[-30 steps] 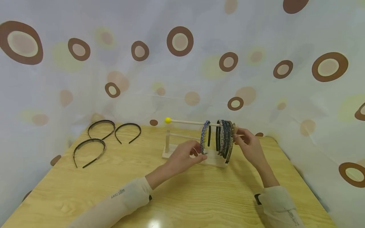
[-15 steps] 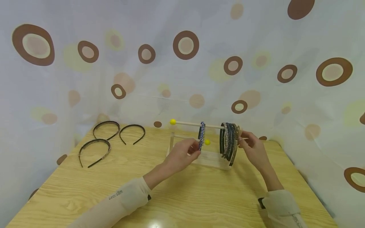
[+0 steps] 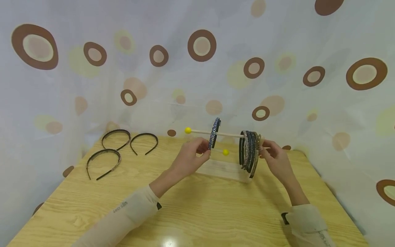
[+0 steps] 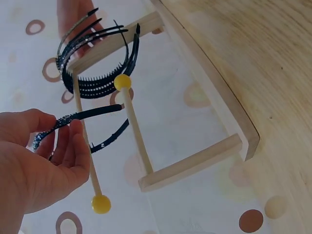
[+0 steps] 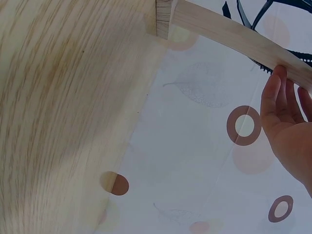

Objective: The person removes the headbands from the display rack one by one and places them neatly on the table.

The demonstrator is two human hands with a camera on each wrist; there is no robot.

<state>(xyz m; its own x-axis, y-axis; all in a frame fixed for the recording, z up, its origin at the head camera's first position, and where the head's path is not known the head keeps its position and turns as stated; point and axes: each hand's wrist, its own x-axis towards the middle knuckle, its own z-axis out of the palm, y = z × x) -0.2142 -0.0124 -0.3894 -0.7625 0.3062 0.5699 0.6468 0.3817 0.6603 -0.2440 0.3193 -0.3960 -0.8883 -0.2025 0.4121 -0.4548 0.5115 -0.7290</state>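
Between thumb and fingers my left hand pinches a blue glittery headband, which is tilted at the upper rod of a wooden headband rack. In the left wrist view, the headband's dark ends spread on either side of the rod. My right hand grips the rack's upright post at its right end; the thumb is hidden in the right wrist view. Several dark and sparkly headbands hang bunched on the upper rod beside that post.
Three dark headbands lie on the table's left: one at the back, one in front, one to the right. Yellow balls cap the upper rod and lower rod. Patterned cloth hangs behind.
My left hand has moved left and up with the blue headband along the upper rod, away from the bunch, and the headband has turned. The right hand stays at the post.
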